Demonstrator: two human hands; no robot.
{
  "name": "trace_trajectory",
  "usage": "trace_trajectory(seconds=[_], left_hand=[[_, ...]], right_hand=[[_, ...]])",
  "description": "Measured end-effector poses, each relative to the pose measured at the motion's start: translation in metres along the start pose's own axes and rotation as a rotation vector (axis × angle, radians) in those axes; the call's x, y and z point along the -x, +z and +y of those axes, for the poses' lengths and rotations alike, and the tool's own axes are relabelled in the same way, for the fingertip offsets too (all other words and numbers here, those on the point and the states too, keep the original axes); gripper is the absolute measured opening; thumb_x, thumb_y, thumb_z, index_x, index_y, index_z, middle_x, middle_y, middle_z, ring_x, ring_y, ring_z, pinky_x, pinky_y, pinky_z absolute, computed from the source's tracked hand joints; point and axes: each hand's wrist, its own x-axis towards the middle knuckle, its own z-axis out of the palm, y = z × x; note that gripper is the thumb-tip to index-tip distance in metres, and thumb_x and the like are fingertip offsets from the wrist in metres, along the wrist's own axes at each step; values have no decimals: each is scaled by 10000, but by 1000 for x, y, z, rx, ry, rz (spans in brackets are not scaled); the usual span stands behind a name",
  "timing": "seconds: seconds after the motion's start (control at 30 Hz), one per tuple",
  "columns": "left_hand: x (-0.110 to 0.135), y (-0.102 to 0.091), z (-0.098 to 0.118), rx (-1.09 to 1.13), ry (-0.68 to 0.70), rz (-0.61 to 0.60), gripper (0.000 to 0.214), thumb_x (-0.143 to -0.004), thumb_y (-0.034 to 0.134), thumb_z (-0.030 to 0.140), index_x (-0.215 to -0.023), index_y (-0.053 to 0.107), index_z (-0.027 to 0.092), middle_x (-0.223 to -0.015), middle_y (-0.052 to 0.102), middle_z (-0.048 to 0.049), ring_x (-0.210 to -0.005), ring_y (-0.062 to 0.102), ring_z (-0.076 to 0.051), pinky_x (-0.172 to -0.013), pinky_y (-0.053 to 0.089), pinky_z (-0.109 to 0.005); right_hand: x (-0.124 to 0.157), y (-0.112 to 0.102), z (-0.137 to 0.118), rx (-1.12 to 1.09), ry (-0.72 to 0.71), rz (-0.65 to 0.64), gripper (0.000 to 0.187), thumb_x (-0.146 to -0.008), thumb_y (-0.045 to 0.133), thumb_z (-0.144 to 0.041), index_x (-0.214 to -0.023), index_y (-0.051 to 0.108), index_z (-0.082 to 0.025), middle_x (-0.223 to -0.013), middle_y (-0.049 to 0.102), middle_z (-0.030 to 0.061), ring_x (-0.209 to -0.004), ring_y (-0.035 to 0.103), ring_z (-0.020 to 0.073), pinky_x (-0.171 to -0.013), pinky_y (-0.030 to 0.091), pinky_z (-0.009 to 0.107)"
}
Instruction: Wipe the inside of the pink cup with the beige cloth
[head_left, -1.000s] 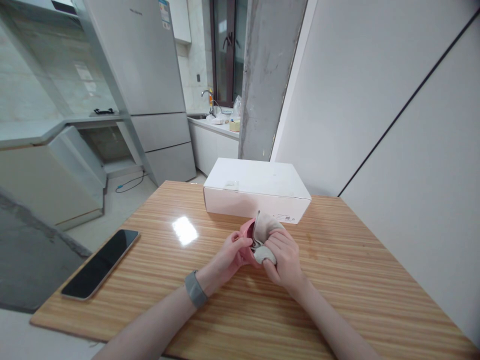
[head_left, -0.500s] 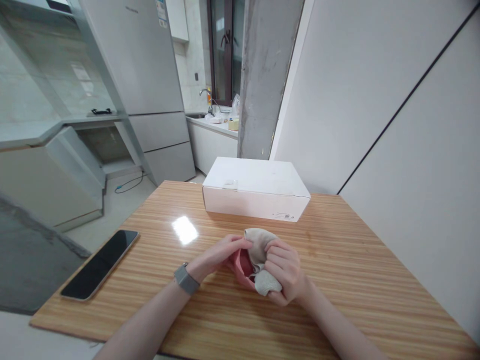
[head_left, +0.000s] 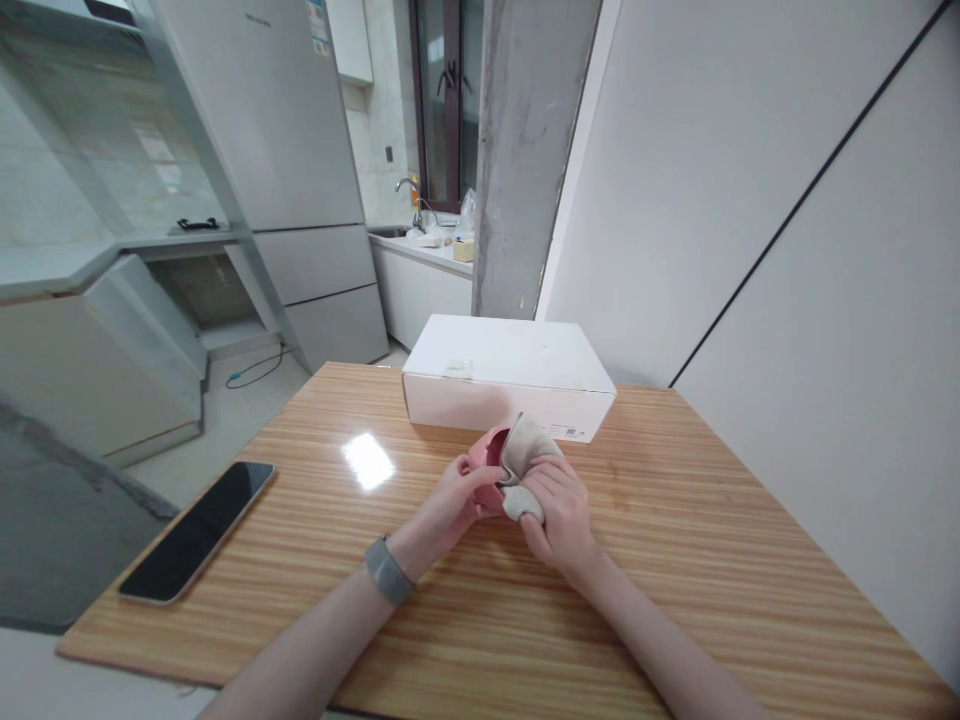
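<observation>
My left hand (head_left: 450,505) grips a small pink object (head_left: 489,462), its fingers curled round it from the left. My right hand (head_left: 559,510) is closed on a beige cloth (head_left: 523,455) and presses it against the pink object. Both hands meet just above the wooden table (head_left: 675,560), a little in front of a closed white box (head_left: 502,375). A grey watch band (head_left: 388,572) sits on my left wrist. Much of the pink object is hidden by the cloth and fingers.
A black phone (head_left: 195,532) lies face up near the table's left edge. A white wall (head_left: 787,250) runs along the table's right side. Beyond the table stand a concrete pillar (head_left: 525,150), a grey fridge (head_left: 277,170) and a kitchen counter with a tap (head_left: 409,195).
Both hands drew back toward me and lowered with the pink object and cloth, then moved forward and up again to just in front of the box. The cloth shifted over the pink object.
</observation>
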Motion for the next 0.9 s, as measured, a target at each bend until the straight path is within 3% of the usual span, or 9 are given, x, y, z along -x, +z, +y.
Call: trace_trajectory(seconds=[0.13,0.23,0.33,0.5,0.63,0.77,0.83,0.9], left_hand=[[1,-1,0,100,-84,-130,312,-734,737,390,-937,641,174,-761,640,0,-665,593,-126,-618,497,-247],[-1,-8,4,51,-216,-211,438,-792,614,546,-959,673,145,-795,664,-43,-677,602,-146,-629,519,-272],[-2,-14,7,-99,-265,-213,478,-774,607,575,-932,681,130,-763,663,-54,-637,584,-151,-581,513,-278],[-2,-12,5,-158,-174,-151,410,-709,696,479,-920,668,130,-792,681,-63,-659,587,-167,-576,518,-299],[-3,-6,-1,-134,-79,-66,368,-657,753,442,-830,625,143,-735,649,-31,-610,567,-148,-552,514,-295],[-5,-2,-4,-87,-5,26,400,-623,812,371,-885,584,172,-778,633,-4,-676,588,-150,-606,540,-308],[-6,-4,-4,-74,54,76,423,-622,823,347,-918,571,180,-887,647,-25,-763,610,-166,-639,552,-315],[-7,-6,-1,-79,103,112,435,-634,822,341,-943,564,177,-1007,650,-63,-868,625,-195,-681,566,-331]], right_hand=[[3,-2,2,-4,-30,92,129,-763,443,-242,-639,480,-239,-511,445,-10,-500,412,175,-630,448,377],[5,-10,5,-101,-59,90,191,-798,394,-259,-617,452,-245,-495,414,-12,-471,380,167,-578,437,362],[8,-15,5,-212,-92,74,262,-847,347,-306,-619,460,-242,-489,425,0,-468,399,174,-564,439,372],[6,-13,7,-182,-102,25,238,-831,383,-304,-631,492,-238,-495,463,8,-479,445,183,-593,468,384],[0,-9,8,-137,-10,23,184,-802,407,-239,-648,507,-231,-532,514,11,-523,472,184,-654,479,403],[0,-5,1,-223,114,-35,230,-838,397,-222,-766,614,-199,-656,625,45,-633,566,210,-747,476,438],[3,-4,0,-361,278,21,271,-864,407,-247,-791,663,-195,-731,675,58,-709,611,227,-793,482,439],[6,-4,6,-535,506,164,283,-874,452,-306,-794,700,-196,-783,712,65,-765,643,248,-773,508,416]])
